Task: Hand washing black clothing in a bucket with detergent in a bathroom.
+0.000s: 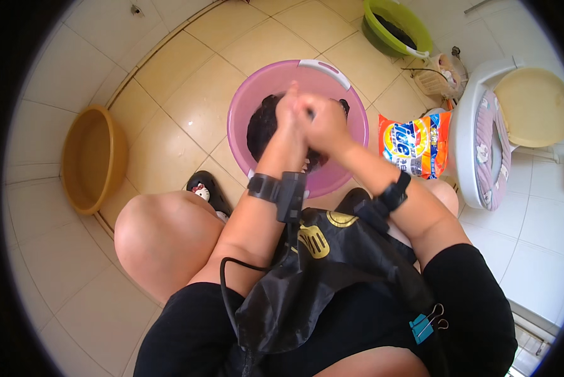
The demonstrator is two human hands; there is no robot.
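Observation:
A pink basin (235,135) with white handles stands on the floor in front of me, with dark, wet-looking cloth (263,129) in it. Over the basin, my left hand (288,113) and my right hand (326,122) are pressed together, slightly blurred. My right hand is curled into a fist, and a small dark patch shows at it, too unclear to name. A digit of my left hand points up and away; its other fingers are hidden by the right hand. Black bands with small boxes sit on both forearms.
An orange bag of washing powder (414,144) stands right of the basin, beside a toilet (480,182) with a padded seat cover. A green basin (373,44) with dark contents is at the far right. A brown basin (118,151) leans against the left wall.

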